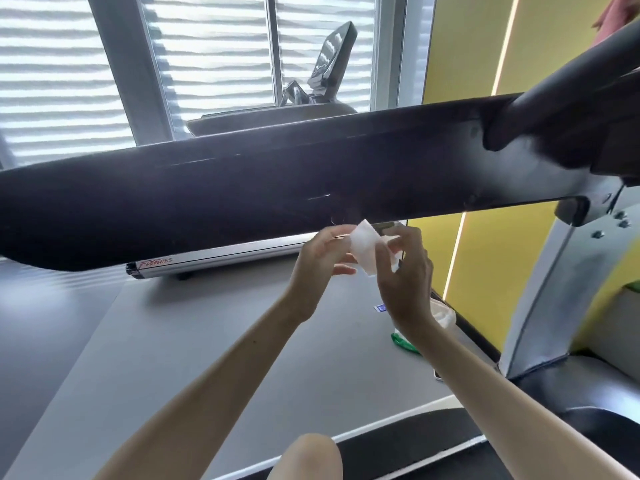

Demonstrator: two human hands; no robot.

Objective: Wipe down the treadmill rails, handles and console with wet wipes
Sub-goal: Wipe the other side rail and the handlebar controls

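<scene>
A: What kind of place is this?
B: A gym, or a fitness room. A broad dark treadmill rail [242,188] crosses the view, and a second machine [225,254] stands by the window — its silver side reads "Fitness", and a tilted console [334,60] rises above it.
A: Anything else?
B: Grey floor [173,341], yellow wall panels [485,271] with light strips [457,251], and slatted blinds [52,81] across tall windows.
</scene>
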